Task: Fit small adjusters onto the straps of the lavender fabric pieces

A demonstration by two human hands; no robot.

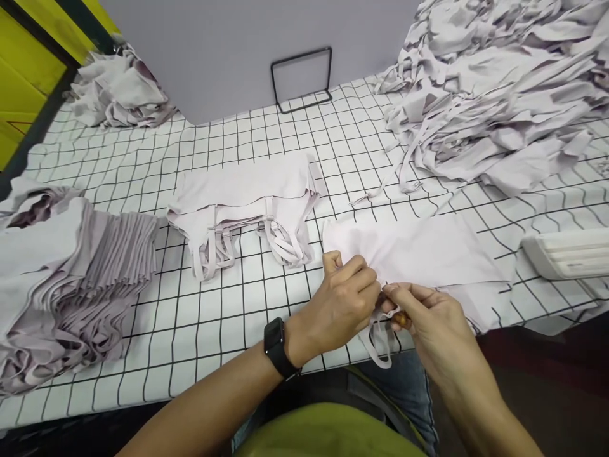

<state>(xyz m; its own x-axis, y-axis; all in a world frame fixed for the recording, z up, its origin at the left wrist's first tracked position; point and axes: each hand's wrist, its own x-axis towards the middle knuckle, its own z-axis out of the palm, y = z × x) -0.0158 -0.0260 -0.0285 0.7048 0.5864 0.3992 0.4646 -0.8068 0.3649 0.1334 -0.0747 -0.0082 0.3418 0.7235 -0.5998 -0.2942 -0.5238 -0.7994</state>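
Note:
A pale pink strapped garment (428,251) lies on the checked cloth in front of me, its lower edge bunched between my hands. My left hand (345,298), with a black watch on the wrist, is closed on the garment's edge. Close against it on the right, my right hand (423,311) pinches the fabric near a strap. An orange-brown item (402,318) shows among the right hand's fingers; what it is cannot be made out. One loose strap (378,346) hangs below the hands at the table edge.
A small layered stack of garments (247,184) lies left of centre. A tall folded pile (80,273) stands at far left. A large loose heap (499,95) fills the back right. A black wire frame (303,105) stands at the back; a white device (571,254) sits at right.

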